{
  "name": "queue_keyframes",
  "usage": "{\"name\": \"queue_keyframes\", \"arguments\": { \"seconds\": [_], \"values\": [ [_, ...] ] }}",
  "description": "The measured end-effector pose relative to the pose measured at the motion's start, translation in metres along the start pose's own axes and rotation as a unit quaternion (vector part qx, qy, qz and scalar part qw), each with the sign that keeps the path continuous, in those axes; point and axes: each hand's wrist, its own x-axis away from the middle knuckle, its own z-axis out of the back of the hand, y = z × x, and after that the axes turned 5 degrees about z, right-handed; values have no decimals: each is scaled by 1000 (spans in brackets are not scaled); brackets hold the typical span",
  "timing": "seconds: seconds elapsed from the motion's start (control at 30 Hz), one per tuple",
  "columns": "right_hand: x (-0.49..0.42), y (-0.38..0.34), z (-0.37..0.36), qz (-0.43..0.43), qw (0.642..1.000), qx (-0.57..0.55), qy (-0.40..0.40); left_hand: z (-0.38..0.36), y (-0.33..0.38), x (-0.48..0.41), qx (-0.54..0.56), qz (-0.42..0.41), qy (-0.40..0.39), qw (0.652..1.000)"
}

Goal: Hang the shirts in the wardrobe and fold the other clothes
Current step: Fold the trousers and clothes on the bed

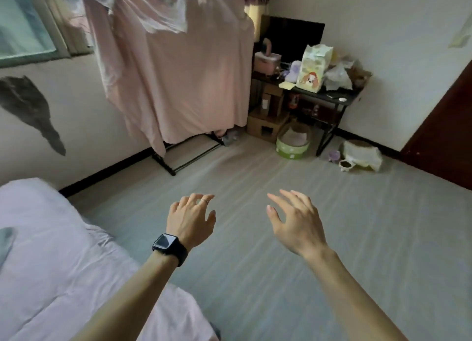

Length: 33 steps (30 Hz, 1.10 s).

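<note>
Here, left hand point(190, 219) and right hand point(297, 224) slack and empty above grey floor point(255, 284); bed point(51, 264) alongside

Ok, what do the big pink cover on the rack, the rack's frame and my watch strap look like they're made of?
Pink cover: thin matte cloth, going by its soft wrinkles and limp hang.
Rack frame: probably black-painted metal tube; slim straight bars, though blur leaves it open.
Watch strap: looks like smooth matte black rubber or silicone; no weave visible.
</note>
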Motion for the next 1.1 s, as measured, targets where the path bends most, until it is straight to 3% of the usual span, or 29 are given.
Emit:
{"name": "queue_keyframes", "arguments": {
  "seconds": [0.2, 0.37, 0.57, 0.9, 1.1],
  "values": [
    [-131, 7, -29, 123, 986, -45, -102, 10, -9, -45, -10, 162, 33, 986],
    [-219, -32, -69, 228, 960, -92, -132, 29, -48, -70, -32, 277, 66, 958],
    [-312, -112, -134, 341, 920, -130, -143, 36, -123, -108, -35, 405, 103, 908],
    [-452, -258, -238, 468, 850, -154, -186, 58, -243, -180, -27, 533, 149, 832],
    [-501, -380, -323, 561, 774, -198, -217, 61, -340, -194, -43, 648, 147, 746]
  ]
}}
